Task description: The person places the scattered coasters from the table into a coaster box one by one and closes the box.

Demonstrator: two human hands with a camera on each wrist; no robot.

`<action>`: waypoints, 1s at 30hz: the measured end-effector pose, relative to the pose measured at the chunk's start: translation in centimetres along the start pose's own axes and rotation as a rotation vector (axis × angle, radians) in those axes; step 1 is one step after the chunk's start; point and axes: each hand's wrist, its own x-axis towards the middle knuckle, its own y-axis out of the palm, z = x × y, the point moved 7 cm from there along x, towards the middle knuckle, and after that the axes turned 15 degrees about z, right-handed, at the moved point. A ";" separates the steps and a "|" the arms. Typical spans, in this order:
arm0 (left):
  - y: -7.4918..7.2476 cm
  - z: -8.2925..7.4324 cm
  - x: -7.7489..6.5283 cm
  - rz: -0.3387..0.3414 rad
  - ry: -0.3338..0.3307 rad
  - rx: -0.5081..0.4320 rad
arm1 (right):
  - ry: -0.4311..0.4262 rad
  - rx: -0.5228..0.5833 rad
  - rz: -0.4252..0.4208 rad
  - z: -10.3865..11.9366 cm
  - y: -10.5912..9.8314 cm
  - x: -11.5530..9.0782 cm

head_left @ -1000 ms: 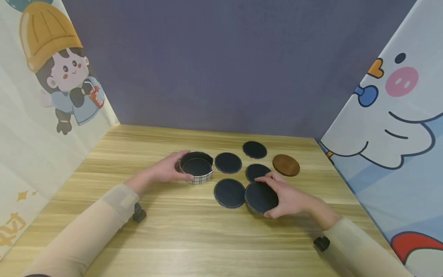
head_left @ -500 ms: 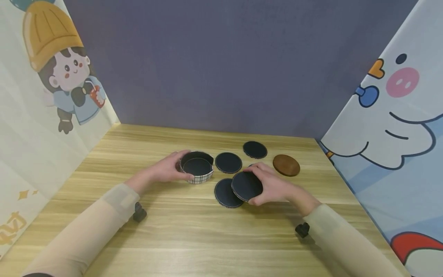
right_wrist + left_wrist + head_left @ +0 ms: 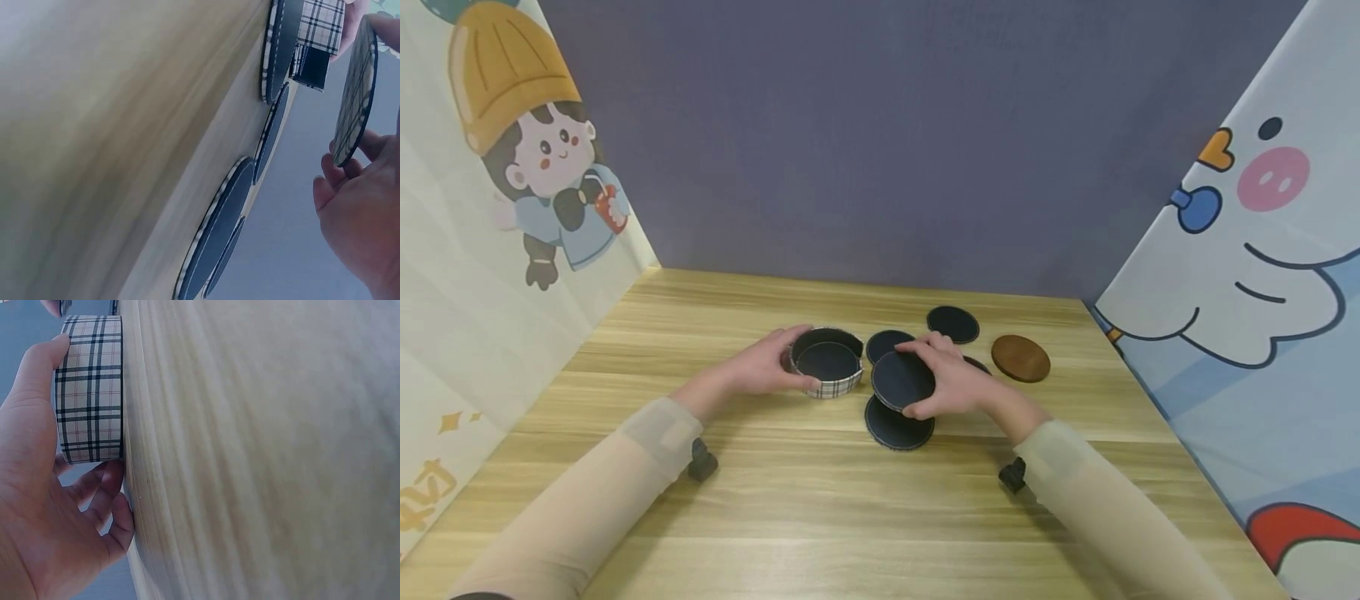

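Observation:
My left hand (image 3: 767, 362) grips the side of a round coaster holder (image 3: 837, 388), which is plaid outside, black inside, with a gap in its wall. In the left wrist view, thumb and fingers reach around the plaid holder (image 3: 90, 394). A round coaster (image 3: 901, 382) is pinched at its edge by my right hand (image 3: 958, 385), black face up, just right of the holder. The right wrist view shows this coaster (image 3: 357, 94) raised off the table, its plaid underside visible. Beneath and around it lie black coasters: one in front (image 3: 898, 429), one behind (image 3: 882, 342), partly covered.
Another black coaster (image 3: 952, 323) lies farther back, and one more (image 3: 976, 364) is mostly hidden by my right hand. A brown round disc (image 3: 1021, 358) rests to the right. Printed panels stand left and right of the wooden table (image 3: 820, 517); a grey wall (image 3: 865, 150) closes the back.
My right hand has carried its coaster leftward and away from me, from the right of the front coaster to near the holder. The left hand and holder have stayed in place.

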 end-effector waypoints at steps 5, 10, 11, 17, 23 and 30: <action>0.0 -0.2 0.0 0.004 0.002 -0.001 | 0.020 0.005 0.007 -0.2 -0.2 1.6; 0.1 -0.1 0.0 0.005 0.003 -0.005 | 0.031 0.010 -0.005 0.1 -0.8 2.8; 0.1 -0.1 0.0 0.005 0.004 -0.007 | 0.031 0.013 -0.005 0.2 -0.9 3.1; 0.0 0.1 0.1 -0.003 0.004 -0.010 | 0.021 0.013 -0.020 0.8 -1.5 4.8; 0.0 0.2 0.1 -0.005 0.010 -0.017 | 0.022 -0.015 -0.040 1.7 -1.8 6.5; 0.1 0.4 0.3 0.001 0.022 -0.027 | 0.006 -0.017 -0.029 2.9 -1.6 8.3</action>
